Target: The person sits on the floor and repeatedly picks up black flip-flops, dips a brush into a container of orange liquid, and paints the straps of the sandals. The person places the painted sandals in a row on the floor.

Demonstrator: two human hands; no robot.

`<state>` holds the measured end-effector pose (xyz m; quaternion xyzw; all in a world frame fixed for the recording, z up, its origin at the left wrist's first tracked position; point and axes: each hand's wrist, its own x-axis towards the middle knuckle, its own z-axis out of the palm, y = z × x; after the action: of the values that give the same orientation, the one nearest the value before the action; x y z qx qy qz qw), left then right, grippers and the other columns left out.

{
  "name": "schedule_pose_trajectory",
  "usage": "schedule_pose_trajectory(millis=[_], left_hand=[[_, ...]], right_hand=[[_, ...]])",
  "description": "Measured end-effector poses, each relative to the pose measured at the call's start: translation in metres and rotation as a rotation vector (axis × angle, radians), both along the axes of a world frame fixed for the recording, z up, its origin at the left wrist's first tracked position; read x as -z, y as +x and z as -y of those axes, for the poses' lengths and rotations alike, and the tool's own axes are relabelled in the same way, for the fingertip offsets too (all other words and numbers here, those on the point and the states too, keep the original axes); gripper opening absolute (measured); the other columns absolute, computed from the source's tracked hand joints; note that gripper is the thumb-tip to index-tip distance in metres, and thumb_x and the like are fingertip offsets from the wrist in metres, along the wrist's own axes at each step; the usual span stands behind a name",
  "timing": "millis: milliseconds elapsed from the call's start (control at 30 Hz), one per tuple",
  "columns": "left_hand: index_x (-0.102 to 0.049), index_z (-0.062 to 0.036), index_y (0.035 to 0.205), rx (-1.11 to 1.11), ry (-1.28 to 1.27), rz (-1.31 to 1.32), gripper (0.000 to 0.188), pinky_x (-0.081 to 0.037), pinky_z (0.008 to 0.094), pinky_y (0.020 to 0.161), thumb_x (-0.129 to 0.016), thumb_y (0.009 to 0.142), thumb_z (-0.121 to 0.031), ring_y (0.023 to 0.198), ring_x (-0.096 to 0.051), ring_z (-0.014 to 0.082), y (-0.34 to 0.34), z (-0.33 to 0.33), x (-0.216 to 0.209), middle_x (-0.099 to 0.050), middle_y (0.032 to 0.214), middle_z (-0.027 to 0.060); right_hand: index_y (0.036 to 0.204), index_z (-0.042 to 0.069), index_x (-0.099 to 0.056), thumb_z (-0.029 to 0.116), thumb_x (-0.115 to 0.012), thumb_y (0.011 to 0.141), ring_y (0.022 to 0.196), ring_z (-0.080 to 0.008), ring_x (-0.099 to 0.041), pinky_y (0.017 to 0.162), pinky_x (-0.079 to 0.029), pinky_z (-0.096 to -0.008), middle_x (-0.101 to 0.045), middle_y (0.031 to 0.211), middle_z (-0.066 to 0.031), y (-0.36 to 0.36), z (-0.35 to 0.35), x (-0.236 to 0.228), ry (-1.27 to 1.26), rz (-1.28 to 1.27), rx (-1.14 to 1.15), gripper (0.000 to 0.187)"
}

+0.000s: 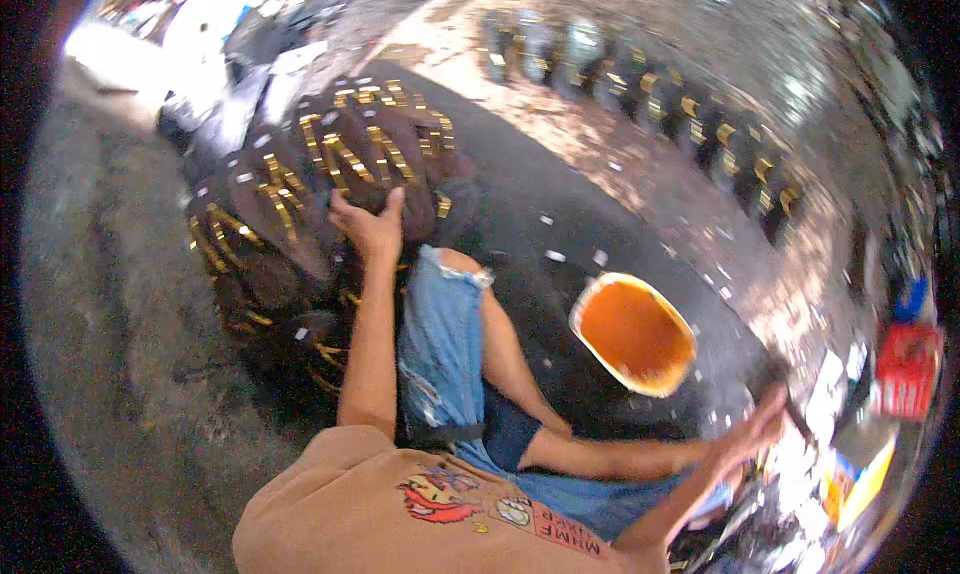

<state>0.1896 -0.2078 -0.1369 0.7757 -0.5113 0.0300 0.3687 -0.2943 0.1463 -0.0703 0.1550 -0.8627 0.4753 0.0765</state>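
Observation:
My left hand (372, 232) is at the near edge of a pile of dark brown pieces with gold straps (350, 149), which look like sandal uppers. Its thumb and fingers are spread apart against the pile; no piece is plainly lifted. My right hand (755, 432) reaches out at the far right, smeared by motion. Right by its fingers is a dark tool (768, 374), hammer-like in outline but too blurred to name. Whether the hand grips it cannot be made out. Between my hands stands a pale-rimmed tub of orange-brown stuff (638, 334).
I sit on a black mat (520, 184) scattered with small white scraps. Beyond it runs a row of dark, gold-strapped footwear (650, 89). A red basket (908, 369) and shiny clutter lie at the right edge. A bright white thing (200, 34) is at the far left.

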Motion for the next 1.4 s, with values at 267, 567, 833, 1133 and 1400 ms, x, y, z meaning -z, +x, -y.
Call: schedule_pose_trajectory(millis=[267, 567, 833, 1133, 1400], left_hand=[[-0.057, 0.0109, 0.133, 0.204, -0.063, -0.919, 0.061, -0.047, 0.0378, 0.101, -0.083, 0.087, -0.021, 0.117, -0.060, 0.0243, 0.063, -0.012, 0.004, -0.062, 0.135, 0.0168], [-0.059, 0.0038, 0.130, 0.749, 0.665, -0.535, 0.037, -0.045, 0.0338, 0.100, -0.066, 0.098, -0.013, 0.112, -0.058, 0.0171, 0.024, -0.174, -0.108, -0.065, 0.122, 0.0083], [-0.068, -0.0131, 0.126, 0.912, 0.312, 0.359, 0.048, -0.030, 0.0506, 0.115, -0.066, 0.080, -0.003, 0.132, -0.047, 0.0363, -0.026, -0.229, -0.095, -0.055, 0.143, 0.0094], [-0.067, -0.0053, 0.129, 0.847, 0.747, -1.107, 0.041, -0.048, 0.0424, 0.103, -0.066, 0.092, -0.023, 0.118, -0.063, 0.0297, -0.053, -0.203, -0.098, -0.065, 0.133, 0.0153], [-0.057, 0.0001, 0.133, 0.826, 0.897, -2.227, 0.057, -0.058, 0.0401, 0.090, -0.054, 0.096, -0.043, 0.105, -0.069, 0.0311, -0.119, -0.229, -0.105, -0.067, 0.124, 0.0202]], right_hand=[[0.102, 0.002, -0.074, 0.019, -0.074, 0.092, 0.080, -0.0231, -0.074, 0.070, -0.056, -0.0356, -0.075, 0.091, -0.0155, 0.082, 0.065, -0.065, 0.168, 0.116, -0.660, 0.019], [0.098, 0.004, -0.073, 0.026, -0.076, 0.090, 0.082, -0.0338, -0.070, 0.074, -0.055, -0.0449, -0.072, 0.088, -0.0155, 0.088, 0.049, -0.015, 0.303, -0.255, -0.654, 0.024], [0.099, -0.006, -0.069, 0.023, -0.071, 0.092, 0.082, -0.0337, -0.074, 0.074, -0.056, -0.0426, -0.074, 0.088, -0.0236, 0.070, 0.006, -0.032, 0.249, 0.099, -0.446, 0.030], [0.111, -0.007, -0.067, 0.019, -0.067, 0.093, 0.082, -0.0253, -0.069, 0.070, -0.054, -0.0386, -0.070, 0.092, -0.0213, 0.088, -0.017, -0.024, -0.191, 0.675, -0.614, 0.031], [0.096, 0.004, -0.071, 0.017, -0.084, 0.081, 0.081, -0.0163, -0.066, 0.071, -0.053, -0.0350, -0.072, 0.084, -0.0052, 0.122, 0.062, -0.099, -0.319, 0.330, -0.859, 0.023]])
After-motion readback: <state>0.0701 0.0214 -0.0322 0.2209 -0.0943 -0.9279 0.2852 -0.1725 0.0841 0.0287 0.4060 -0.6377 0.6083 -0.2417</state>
